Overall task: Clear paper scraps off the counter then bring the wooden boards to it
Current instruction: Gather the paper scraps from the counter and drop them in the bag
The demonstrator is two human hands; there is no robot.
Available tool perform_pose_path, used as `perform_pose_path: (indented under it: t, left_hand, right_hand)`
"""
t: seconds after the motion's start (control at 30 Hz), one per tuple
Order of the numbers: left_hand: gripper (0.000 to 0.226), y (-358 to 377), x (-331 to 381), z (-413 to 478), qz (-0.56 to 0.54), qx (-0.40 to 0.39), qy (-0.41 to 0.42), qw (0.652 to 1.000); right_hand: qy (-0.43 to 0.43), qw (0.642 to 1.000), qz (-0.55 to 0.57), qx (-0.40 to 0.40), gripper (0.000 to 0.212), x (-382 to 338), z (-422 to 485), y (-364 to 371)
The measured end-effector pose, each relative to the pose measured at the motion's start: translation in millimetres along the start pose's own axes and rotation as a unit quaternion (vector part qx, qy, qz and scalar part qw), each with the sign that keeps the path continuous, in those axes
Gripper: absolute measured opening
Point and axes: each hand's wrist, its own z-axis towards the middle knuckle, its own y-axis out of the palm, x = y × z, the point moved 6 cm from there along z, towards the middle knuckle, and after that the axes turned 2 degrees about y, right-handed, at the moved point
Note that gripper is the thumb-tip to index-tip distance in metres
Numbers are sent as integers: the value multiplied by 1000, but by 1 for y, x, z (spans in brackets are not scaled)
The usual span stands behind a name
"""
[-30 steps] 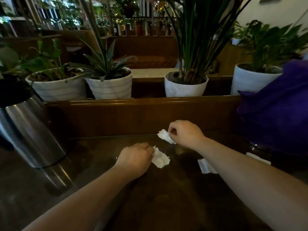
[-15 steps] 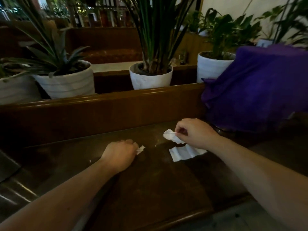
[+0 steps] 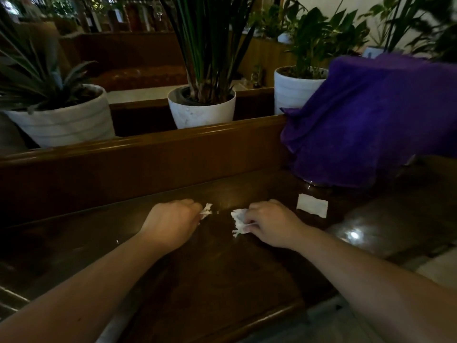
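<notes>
- Landmark: purple cloth (image 3: 371, 120), draped over something at the far right end of the dark wooden counter (image 3: 210, 268).
- Left hand (image 3: 170, 224): knuckles up, low over the counter, well left of the cloth. Fingers curled around a small crumpled paper scrap (image 3: 206, 211); only its white tip shows past the fingers.
- Right hand (image 3: 272, 224): between the left hand and the cloth, also low over the counter. Fingers pinch a crumpled white paper wad (image 3: 238, 220), which sticks out on the side away from the cloth.
- Flat rectangular paper piece (image 3: 312, 208): lies on the counter just in front of the cloth, near the right hand, not touched by it.
- Behind the counter's raised wooden ledge (image 3: 148, 149), left of the cloth: white plant pots (image 3: 201, 112) in a row.
- Wooden boards: not visible.
</notes>
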Motion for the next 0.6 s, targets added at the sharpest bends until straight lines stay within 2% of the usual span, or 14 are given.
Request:
perform_pose_path:
  t: [0.13,0.23,0.37,0.6]
  left_hand:
    - [23,-3,4,5,-9,3,1,1000]
    - [23,-7,11,12,-5,12,8,1000]
    - [25,-11,31,28,-1,28,32,999]
    - [23,-18,92,73,-4,42,100,994]
  right_hand:
    - [6,999,41,24,17,5,2,-14]
    - [42,992,100,57,12,19,-2,-36]
    - [69,975,163,132,3,47,-16,-71]
    - [113,964,157,182,10,104,-50,-100]
